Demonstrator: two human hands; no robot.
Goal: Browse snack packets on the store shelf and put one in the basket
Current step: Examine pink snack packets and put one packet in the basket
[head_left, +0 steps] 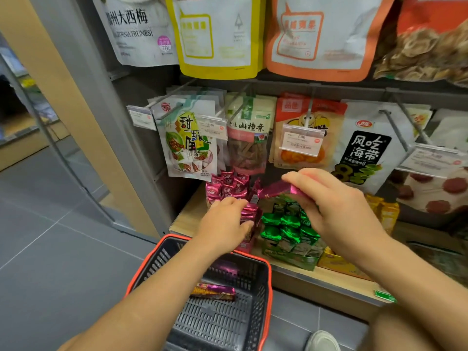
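My right hand (336,206) pinches a magenta foil snack packet (274,190) above the shelf's display boxes. My left hand (225,221) reaches into the display box of magenta packets (228,184), its fingers curled round one of them (249,214). Beside it stands a box of green foil packets (288,229). On the floor below, a grey shopping basket with an orange rim (267,287) holds a magenta and gold packet (215,292); another magenta packet (229,269) lies blurred at its far wall.
Hanging snack bags (187,143) with price tags (301,140) fill hooks above the wooden shelf (187,216). Yellow packets (385,211) stand to the right. A grey upright post (121,122) bounds the shelf's left side. A white shoe (323,340) shows by the basket.
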